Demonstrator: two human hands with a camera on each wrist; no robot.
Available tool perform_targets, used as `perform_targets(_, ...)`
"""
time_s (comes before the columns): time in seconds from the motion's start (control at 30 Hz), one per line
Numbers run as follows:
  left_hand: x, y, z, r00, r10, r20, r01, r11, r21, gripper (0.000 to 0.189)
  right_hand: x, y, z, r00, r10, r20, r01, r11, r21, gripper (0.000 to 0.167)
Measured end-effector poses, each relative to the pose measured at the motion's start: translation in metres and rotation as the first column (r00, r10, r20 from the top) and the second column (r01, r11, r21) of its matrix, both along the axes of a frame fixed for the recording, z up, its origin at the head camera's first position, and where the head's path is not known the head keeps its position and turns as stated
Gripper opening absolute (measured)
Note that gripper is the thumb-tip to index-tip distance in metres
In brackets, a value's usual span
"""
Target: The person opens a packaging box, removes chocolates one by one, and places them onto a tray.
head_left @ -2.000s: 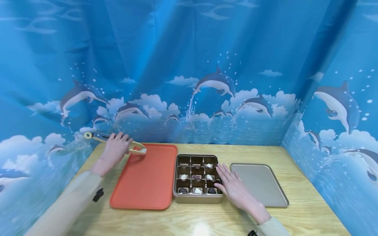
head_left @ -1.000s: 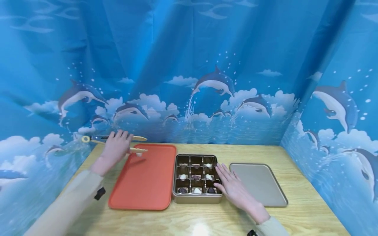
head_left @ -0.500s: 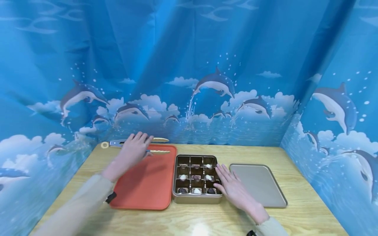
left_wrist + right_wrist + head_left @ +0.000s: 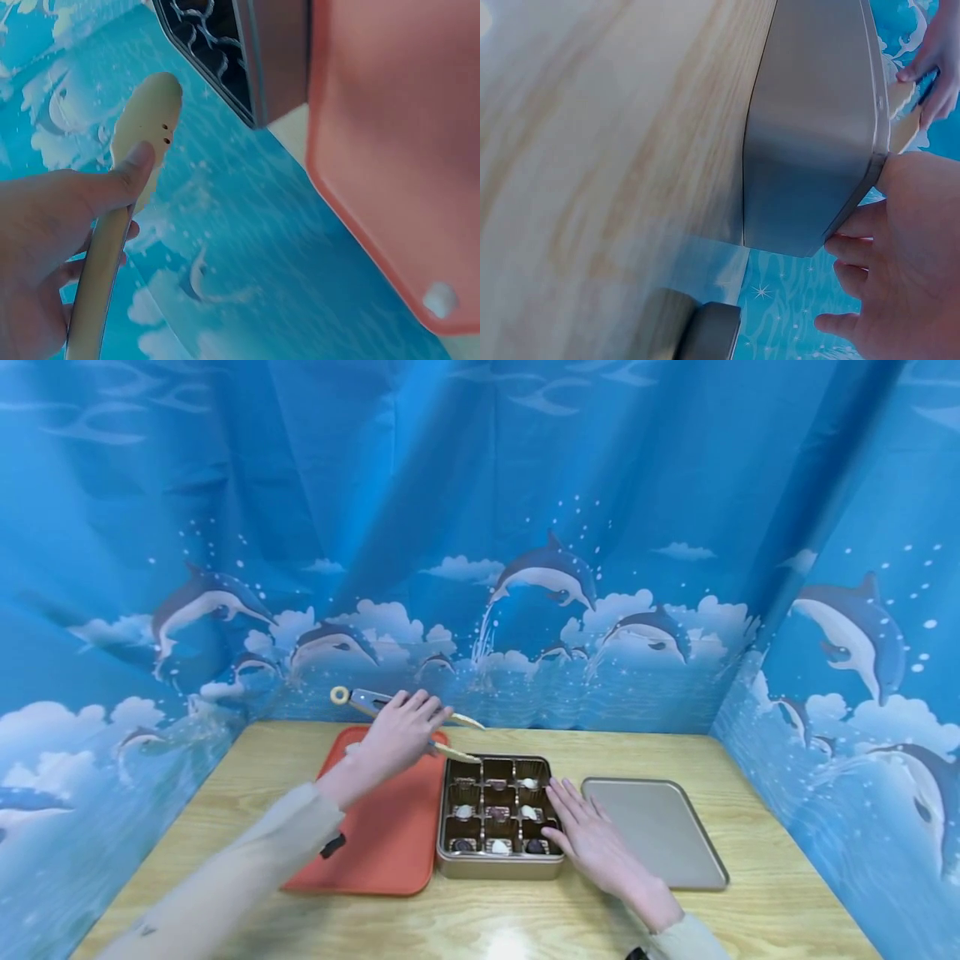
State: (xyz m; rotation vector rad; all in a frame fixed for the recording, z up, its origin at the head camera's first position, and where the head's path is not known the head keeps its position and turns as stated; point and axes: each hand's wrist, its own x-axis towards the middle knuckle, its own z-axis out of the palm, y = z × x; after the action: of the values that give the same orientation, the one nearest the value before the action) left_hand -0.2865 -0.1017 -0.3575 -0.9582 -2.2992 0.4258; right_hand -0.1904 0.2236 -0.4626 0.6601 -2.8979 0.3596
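With twelve o'clock at the far side of the table [image 4: 765,860], the box [image 4: 501,865] sits mid-table, the tray [image 4: 375,860] just beside it at nine o'clock and the lid [image 4: 660,831] lying flat at three. The left hand [image 4: 397,735] is curled round the tongs [image 4: 371,700], its thumb laid along one arm in the left wrist view. The tongs' ringed end points to ten o'clock and their two tips, spread apart, reach toward four, over or near the box's half-past-ten corner; how high they are above the rim I cannot tell. A small white piece [image 4: 440,300] lies on the tray, near its eleven o'clock corner. The right hand [image 4: 592,839] stretches its fingers straight toward eleven o'clock, thumb apart, and touches the box's rim at three o'clock without grasping it. Inside the box, a divider makes nine compartments. White chocolates sit at half past one, three, six and nine, dark ones [image 4: 462,844] at half past four and half past seven, and a reddish-brown one [image 4: 497,812] in the centre; what lies in the twelve and half-past-ten compartments is too small to tell. A blue dolphin curtain [image 4: 450,527] hangs beyond, and pale sleeves [image 4: 247,852] cover both arms.
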Motion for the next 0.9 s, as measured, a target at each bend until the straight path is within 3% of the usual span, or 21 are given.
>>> perform_targets(0.13,-0.005,0.022,0.001,0.999,-0.039,-0.008,0.038,0.998,-0.050,0.065,0.000,0.000,0.000,1.000,-0.001,-0.003,0.001,1.000,0.002,0.067)
perform_targets(0.47,-0.014,0.061,0.003,1.000,-0.017,-0.014,0.013,0.969,-0.246,0.026,-0.001,-0.001,0.000,1.000,0.003,0.003,-0.003,1.000,0.002,0.068)
perform_targets(0.77,-0.014,0.088,0.002,1.000,0.025,-0.007,-0.026,0.916,-0.400,0.023,0.000,-0.001,-0.001,1.000,0.009,-0.030,-0.010,1.000,-0.025,0.067)
perform_targets(0.9,-0.016,0.097,0.001,0.999,0.036,-0.005,-0.035,0.905,-0.425,0.020,0.001,-0.001,0.000,0.999,0.009,-0.046,-0.010,1.000,-0.024,0.066)
